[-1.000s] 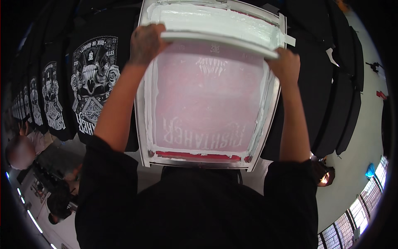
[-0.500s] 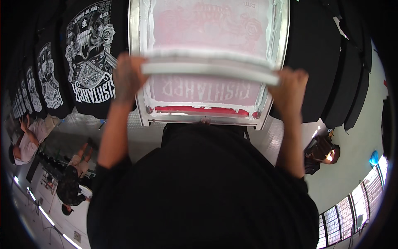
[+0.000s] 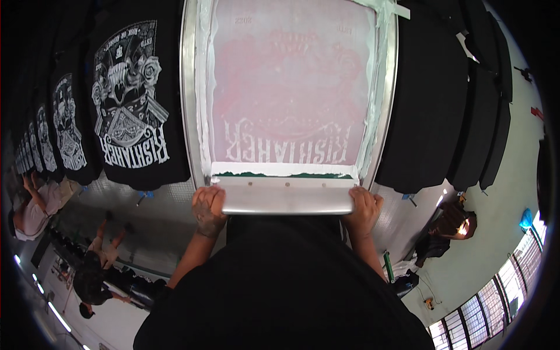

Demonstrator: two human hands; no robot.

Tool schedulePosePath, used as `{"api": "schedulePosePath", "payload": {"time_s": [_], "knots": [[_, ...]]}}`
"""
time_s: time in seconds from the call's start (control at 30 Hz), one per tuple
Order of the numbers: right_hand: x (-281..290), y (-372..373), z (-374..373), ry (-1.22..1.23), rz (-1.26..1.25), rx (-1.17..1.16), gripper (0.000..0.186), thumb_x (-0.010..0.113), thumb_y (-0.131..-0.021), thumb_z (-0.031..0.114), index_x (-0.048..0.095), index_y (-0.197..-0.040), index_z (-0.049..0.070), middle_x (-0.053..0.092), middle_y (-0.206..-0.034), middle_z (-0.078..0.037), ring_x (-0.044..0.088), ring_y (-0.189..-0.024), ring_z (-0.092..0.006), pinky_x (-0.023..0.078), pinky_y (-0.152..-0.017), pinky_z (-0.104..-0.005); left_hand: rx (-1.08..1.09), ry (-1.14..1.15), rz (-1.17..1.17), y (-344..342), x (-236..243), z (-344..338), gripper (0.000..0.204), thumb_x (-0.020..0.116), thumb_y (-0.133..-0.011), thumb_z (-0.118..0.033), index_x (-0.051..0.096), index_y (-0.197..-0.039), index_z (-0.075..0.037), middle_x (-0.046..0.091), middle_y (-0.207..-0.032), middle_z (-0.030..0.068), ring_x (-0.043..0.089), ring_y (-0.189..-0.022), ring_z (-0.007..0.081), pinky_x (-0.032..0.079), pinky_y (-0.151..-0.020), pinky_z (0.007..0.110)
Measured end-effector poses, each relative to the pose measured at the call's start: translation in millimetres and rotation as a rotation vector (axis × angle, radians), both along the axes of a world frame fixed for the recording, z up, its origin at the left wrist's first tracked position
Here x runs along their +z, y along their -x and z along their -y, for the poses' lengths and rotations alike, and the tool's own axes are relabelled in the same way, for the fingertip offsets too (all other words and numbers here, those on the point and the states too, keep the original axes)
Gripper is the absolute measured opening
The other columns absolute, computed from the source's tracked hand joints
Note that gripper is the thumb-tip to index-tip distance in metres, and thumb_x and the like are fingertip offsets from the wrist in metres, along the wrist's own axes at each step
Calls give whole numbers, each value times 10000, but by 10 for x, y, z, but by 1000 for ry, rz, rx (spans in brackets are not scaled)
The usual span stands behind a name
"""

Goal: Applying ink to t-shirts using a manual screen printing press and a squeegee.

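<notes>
A wide silver-metal squeegee (image 3: 289,199) lies across the near end of a screen-printing frame (image 3: 190,87). A green strip (image 3: 280,175) shows along its far side, edged with white ink. My left hand (image 3: 209,211) is closed around its left end, fingers curled over the top. At the other end, my right hand (image 3: 363,211) grips it the same way. Beyond the squeegee stretches the pinkish mesh (image 3: 291,87), with a faint skull-and-roses design and large lettering showing in it. White ink is smeared along the mesh's sides.
To the left, black shirts (image 3: 131,166) on boards carry white prints in a row. Plain black shirts (image 3: 423,116) hang over boards on the right. Two other people (image 3: 93,274) (image 3: 41,207) are at the lower left. A brown bundle (image 3: 452,221) is at right.
Both hands have brought the squeegee toward my body, from above the middle of the mesh down to the frame's near end. The white-edged strip there was red and now looks green.
</notes>
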State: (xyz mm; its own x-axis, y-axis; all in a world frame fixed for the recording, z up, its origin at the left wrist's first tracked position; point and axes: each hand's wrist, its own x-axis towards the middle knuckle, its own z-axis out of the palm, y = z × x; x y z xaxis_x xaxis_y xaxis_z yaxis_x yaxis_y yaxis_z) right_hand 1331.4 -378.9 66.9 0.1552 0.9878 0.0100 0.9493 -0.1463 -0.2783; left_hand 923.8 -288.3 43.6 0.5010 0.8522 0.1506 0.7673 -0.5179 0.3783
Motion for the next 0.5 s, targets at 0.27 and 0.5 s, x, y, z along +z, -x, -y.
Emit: {"api": "schedulePosePath", "payload": {"time_s": [0.27, 0.5], "knots": [[-253, -751, -2132, -170, 140, 76, 288, 806, -627, 57, 712, -899, 68, 729, -930, -89, 653, -775, -275, 455, -779, -395, -51, -270, 55, -744, -216, -2408, 213, 768, -724, -97, 673, -904, -34, 656, -838, 98, 628, -752, 279, 525, -841, 419], [112, -1147, -4287, 92, 138, -107, 373, 842, -684, 303, 779, -968, 70, 750, -951, -196, 733, -922, -372, 585, -869, -456, 54, -125, -41, -1378, 14, -4519, 361, 901, -715, -412, 729, -806, -109, 736, -782, 119, 741, -761, 298, 591, -717, 395]]}}
